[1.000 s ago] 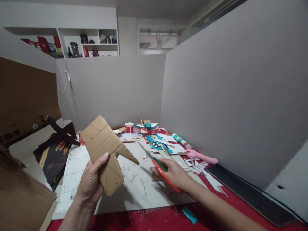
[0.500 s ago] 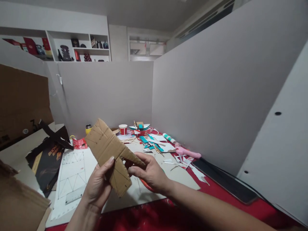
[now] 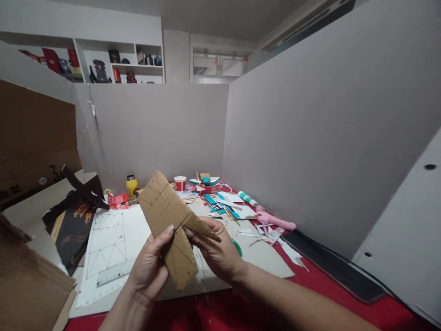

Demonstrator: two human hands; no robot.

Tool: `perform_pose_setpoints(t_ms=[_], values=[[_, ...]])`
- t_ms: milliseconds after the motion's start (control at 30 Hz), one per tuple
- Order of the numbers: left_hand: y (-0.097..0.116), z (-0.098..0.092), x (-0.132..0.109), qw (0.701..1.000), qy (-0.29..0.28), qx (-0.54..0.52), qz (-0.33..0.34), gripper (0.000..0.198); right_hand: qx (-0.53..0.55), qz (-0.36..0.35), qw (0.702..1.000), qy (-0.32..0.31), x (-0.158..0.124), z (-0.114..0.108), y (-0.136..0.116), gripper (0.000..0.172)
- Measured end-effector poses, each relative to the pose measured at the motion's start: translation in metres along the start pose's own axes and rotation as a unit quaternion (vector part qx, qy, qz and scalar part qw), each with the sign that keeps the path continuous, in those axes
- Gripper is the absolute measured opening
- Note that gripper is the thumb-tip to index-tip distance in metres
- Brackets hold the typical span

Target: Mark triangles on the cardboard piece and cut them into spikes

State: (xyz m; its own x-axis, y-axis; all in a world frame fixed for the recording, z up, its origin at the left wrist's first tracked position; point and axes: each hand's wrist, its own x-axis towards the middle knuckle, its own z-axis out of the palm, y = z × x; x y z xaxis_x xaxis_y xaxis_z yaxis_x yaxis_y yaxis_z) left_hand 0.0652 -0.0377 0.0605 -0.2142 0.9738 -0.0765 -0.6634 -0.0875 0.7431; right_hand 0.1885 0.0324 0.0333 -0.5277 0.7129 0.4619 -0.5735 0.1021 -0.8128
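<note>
A brown corrugated cardboard piece (image 3: 168,209) is held up, tilted, above the work surface. Pencil lines cross it, and a notch splits its lower right side, leaving a pointed flap. My left hand (image 3: 151,259) grips its lower left edge, thumb on the front face and fingers behind. At the notch, my right hand (image 3: 218,250) is closed on the pointed flap, its thumb in the gap and its fingers behind. What else may lie in the right palm is hidden. A green curved object (image 3: 237,247) shows just beyond the right hand; its kind is unclear.
White paper with drawn triangles (image 3: 106,239) lies at left under a clear ruler (image 3: 115,273). Paper scraps (image 3: 220,207), a pink glue gun (image 3: 275,219), a paper cup (image 3: 180,184) and a yellow bottle (image 3: 131,185) stand or lie behind. Grey partitions (image 3: 155,128) enclose the table.
The view has shifted, so the scene sits slightly right. My right thumb has moved up into the notch. An orange curve under the right hand is out of sight; the green object now shows.
</note>
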Motion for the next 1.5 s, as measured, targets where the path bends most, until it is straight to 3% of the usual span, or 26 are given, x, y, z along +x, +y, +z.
perform_pose_setpoints(t_ms=[233, 333, 400, 500, 633, 867, 1033, 1300, 1400, 1500], values=[[-0.004, 0.007, -0.006, 0.998, 0.001, -0.031, -0.061, 0.014, -0.024, -0.005, 1.000, 0.015, -0.006, -0.002, -0.006, 0.022], [-0.003, 0.010, -0.008, 0.994, 0.017, -0.057, -0.094, 0.012, -0.094, -0.039, 0.995, -0.003, -0.008, 0.001, -0.014, 0.025], [-0.003, 0.013, -0.010, 0.990, 0.040, -0.065, -0.118, 0.017, -0.185, -0.123, 0.975, -0.012, -0.010, 0.001, -0.020, 0.023], [-0.004, 0.017, -0.011, 0.986, 0.064, -0.069, -0.141, 0.028, -0.302, -0.270, 0.914, -0.020, -0.010, -0.002, -0.023, 0.018], [-0.006, 0.019, -0.014, 0.979, 0.057, -0.099, -0.170, 0.034, -0.345, -0.380, 0.856, -0.057, -0.007, -0.009, -0.024, 0.007], [-0.010, 0.014, -0.019, 0.971, 0.032, -0.149, -0.185, 0.031, -0.418, -0.455, 0.779, -0.104, -0.002, -0.018, -0.031, 0.012], [-0.011, 0.014, -0.014, 0.975, 0.047, -0.124, -0.177, 0.032, -0.410, -0.473, 0.773, -0.101, 0.004, -0.024, -0.020, 0.011], [-0.011, 0.007, -0.012, 0.983, 0.064, -0.110, -0.136, 0.038, -0.415, -0.540, 0.727, -0.088, 0.013, -0.025, -0.013, 0.005], [-0.011, -0.001, -0.008, 0.989, 0.018, -0.090, -0.113, 0.037, -0.412, -0.546, 0.726, -0.071, 0.015, -0.023, -0.013, 0.005], [-0.011, -0.009, -0.001, 0.984, -0.113, -0.103, -0.091, 0.028, -0.418, -0.567, 0.707, -0.066, 0.017, -0.023, -0.013, 0.009]])
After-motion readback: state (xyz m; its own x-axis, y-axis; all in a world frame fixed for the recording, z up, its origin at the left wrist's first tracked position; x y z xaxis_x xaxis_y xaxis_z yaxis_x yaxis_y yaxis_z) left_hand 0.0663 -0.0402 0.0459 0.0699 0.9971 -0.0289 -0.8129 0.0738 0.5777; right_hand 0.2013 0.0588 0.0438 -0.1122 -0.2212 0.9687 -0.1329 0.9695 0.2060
